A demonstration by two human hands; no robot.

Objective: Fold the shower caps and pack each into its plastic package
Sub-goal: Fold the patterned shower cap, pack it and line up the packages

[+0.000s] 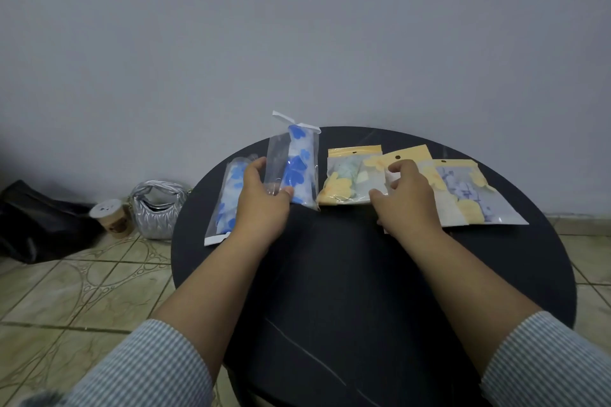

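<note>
My left hand (pixel 261 198) grips the lower end of a clear plastic package (pixel 297 168) holding a rolled white cap with blue flowers, its far end tilted up off the round black table (pixel 347 274). A second packed blue-flowered cap (pixel 228 198) lies flat to its left, partly under my hand. On the right lie three yellow-headed packages: a left one (pixel 350 178) with a green and yellow cap, a middle one (pixel 429 195), and a right one (pixel 476 192) with a lilac and yellow cap. My right hand (pixel 406 195) hovers with fingers curled over the middle package and hides much of it.
On the tiled floor to the left stand a silver quilted handbag (pixel 157 208), a paper cup with a lid (pixel 110 216) and a black bag (pixel 29 221). A plain grey wall rises right behind the table. The table's near half is bare.
</note>
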